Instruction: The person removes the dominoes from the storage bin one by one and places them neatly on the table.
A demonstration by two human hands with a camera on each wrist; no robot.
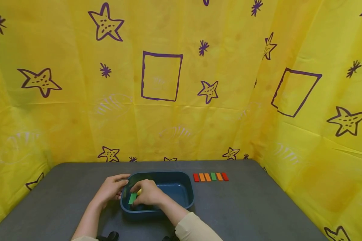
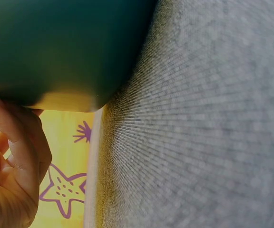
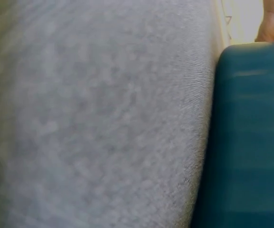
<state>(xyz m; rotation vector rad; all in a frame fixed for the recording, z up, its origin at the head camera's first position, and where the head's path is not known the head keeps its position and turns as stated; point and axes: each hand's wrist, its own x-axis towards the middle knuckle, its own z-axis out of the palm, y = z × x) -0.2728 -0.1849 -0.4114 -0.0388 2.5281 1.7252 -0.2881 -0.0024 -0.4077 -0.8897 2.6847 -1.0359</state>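
Observation:
A dark blue plastic bin [image 1: 176,192] stands on the table, its outer wall filling part of both wrist views. At its left end my left hand [image 1: 110,189] holds the rim, with bent fingers [image 2: 13,128] against the outside wall. My right hand [image 1: 149,193] reaches down into the bin's left half. Between its thumb and fingers it pinches a flat green block [image 1: 132,198]. Just behind that block shows a bit of a yellow piece [image 1: 139,192], mostly covered by the hand. The right hand's fingertips are hidden from the right wrist view by the bin wall.
Right of the bin, a row of small flat blocks lies on the grey table [image 1: 244,201]: red [image 1: 196,177], orange [image 1: 204,177], green [image 1: 213,176] and red [image 1: 225,176] among them. A yellow patterned curtain [image 1: 163,134] hangs behind and at both sides.

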